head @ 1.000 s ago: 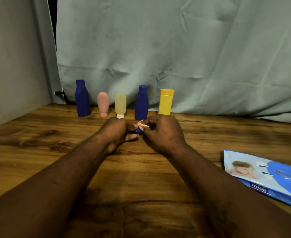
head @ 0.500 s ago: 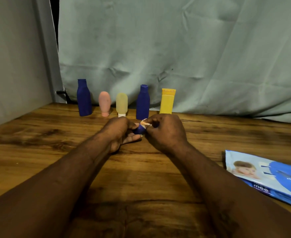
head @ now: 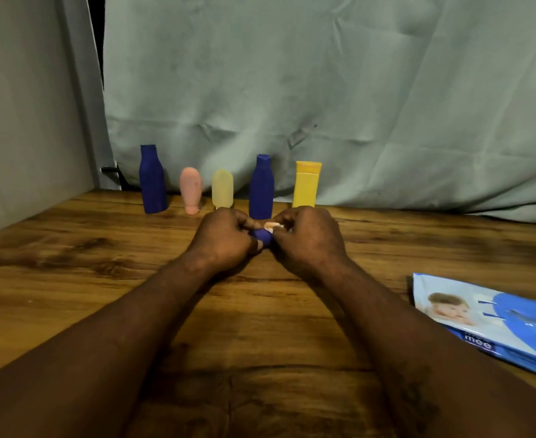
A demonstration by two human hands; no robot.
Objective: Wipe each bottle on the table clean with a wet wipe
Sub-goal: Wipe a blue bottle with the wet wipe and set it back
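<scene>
While an opaque blue bottle (head: 263,237) is gripped in the curled left hand (head: 225,240), a wet wipe (head: 271,226) is pinched onto it by the right hand (head: 309,240).

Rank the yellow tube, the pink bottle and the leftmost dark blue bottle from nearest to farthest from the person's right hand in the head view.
1. The yellow tube, just behind the right hand, at the row's right end.
2. The pink bottle, second from the row's left.
3. The leftmost dark blue bottle, at the row's far left end.

Sm. blue bottle (head: 262,237), prob. wipe (head: 271,226) atop
</scene>
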